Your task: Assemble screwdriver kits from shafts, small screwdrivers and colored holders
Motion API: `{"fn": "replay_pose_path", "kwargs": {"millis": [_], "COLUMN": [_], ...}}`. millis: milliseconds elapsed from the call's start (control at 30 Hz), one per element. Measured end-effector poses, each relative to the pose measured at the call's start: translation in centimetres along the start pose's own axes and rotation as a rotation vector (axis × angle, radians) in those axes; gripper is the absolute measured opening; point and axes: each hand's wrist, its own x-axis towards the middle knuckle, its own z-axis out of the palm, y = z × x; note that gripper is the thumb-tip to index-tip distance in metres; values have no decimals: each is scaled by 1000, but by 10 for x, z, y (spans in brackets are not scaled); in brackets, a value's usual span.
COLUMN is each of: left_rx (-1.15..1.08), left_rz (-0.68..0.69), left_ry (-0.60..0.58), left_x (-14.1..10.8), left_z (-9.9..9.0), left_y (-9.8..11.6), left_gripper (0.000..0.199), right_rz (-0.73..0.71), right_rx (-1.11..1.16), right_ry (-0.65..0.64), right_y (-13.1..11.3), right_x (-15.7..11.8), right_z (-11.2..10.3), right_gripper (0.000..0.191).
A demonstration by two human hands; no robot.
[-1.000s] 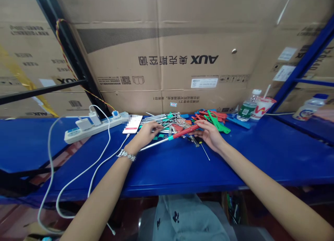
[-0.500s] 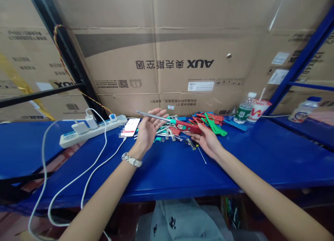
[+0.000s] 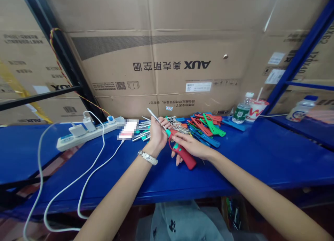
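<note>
Both hands are on a red long-necked lighter [image 3: 188,158] with green parts and a slim metal tube. My left hand [image 3: 158,134] has its fingers curled round the tube near the green collar, and the tube's tip sticks up beyond it. My right hand [image 3: 191,146] grips the red body around its middle, some fingertips showing underneath. The lighter slants, handle end towards me. Behind the hands lie metal tubes [image 3: 141,138], a pile of small metal and wire parts [image 3: 180,124], and red, green [image 3: 212,126] and blue lighter casings [image 3: 210,141].
A white power strip [image 3: 88,131] with plugs and trailing cables lies on the left, beside a blurred phone [image 3: 127,129]. A water bottle [image 3: 242,110] and a lidded cup [image 3: 256,110] stand back right on the blue tabletop [image 3: 250,161]. Cardboard [image 3: 169,46] walls the back.
The lighter has swung from nearly level to steeply slanted, its red handle coming down towards me. My left hand has closed round the tube and moved right; my right hand has shifted left along the body.
</note>
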Motion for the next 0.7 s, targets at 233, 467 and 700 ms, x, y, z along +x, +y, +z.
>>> {"fn": "replay_pose_path", "kwargs": {"millis": [233, 467, 700], "left_rx": [233, 421, 438], "left_rz": [83, 217, 162], "left_ry": [-85, -80, -103], "left_x": [-2, 3, 3], "left_z": [-16, -29, -31], "left_y": [4, 3, -3], "left_gripper": [59, 32, 32], "right_rz": [-41, -6, -6], "right_rx": [140, 280, 321], "right_ry": [52, -2, -24], "right_y": [-1, 0, -1], "right_x": [30, 15, 13], "right_z": [8, 5, 6], "right_gripper": [40, 33, 30]}}
